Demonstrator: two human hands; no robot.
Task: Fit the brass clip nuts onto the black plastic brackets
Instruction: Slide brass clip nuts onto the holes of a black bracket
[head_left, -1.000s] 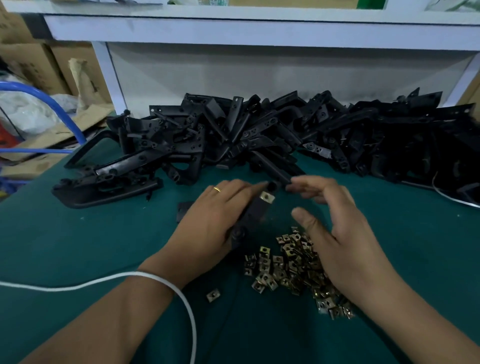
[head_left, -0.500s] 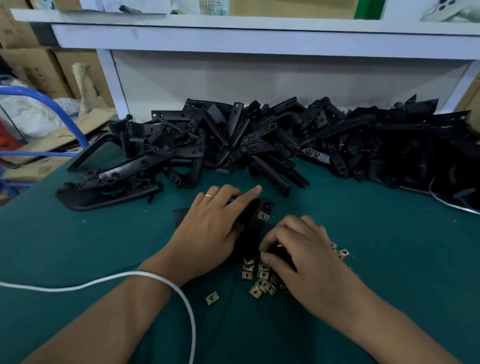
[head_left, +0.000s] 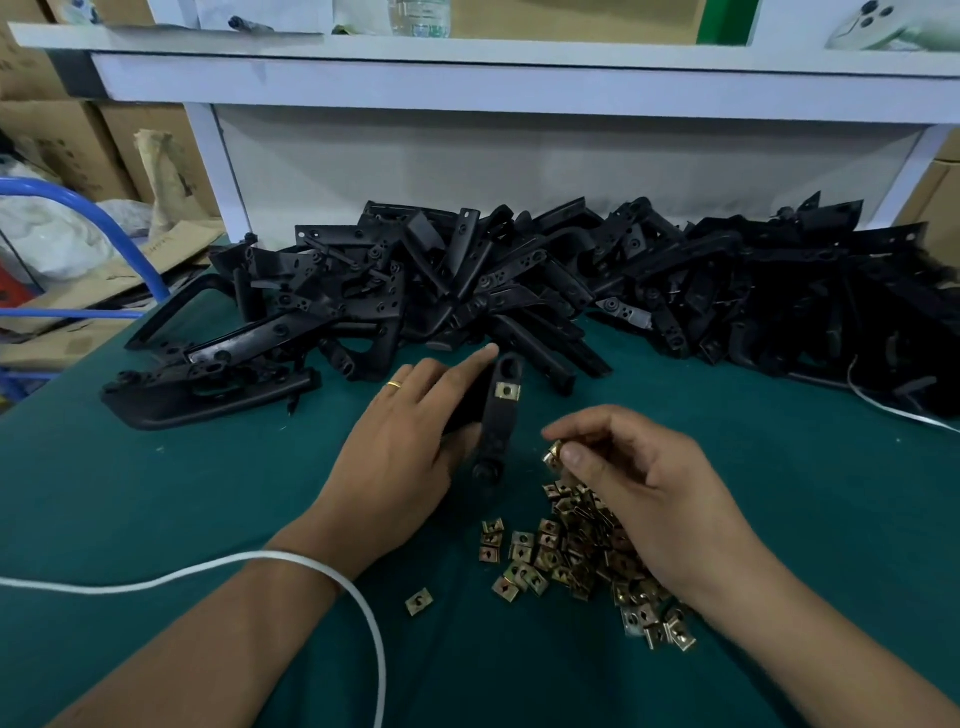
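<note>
bracket lying on the green worktop, just in front of the heap of black brackets, carrying one fitted brass clip nut near its far end. left hand gripping that bracket from its left, index finger stretching along it. right hand hovering just right of the bracket, fingers pinching a single clip nut. loose clip nuts piling just nearer than the bracket, partly under the right hand. white cable crossing the left wrist.

Shiny brass-coloured metal clip nuts lie on the matt green cloth-covered counter; the heaped black plastic brackets look smooth, faintly glossy.
</note>
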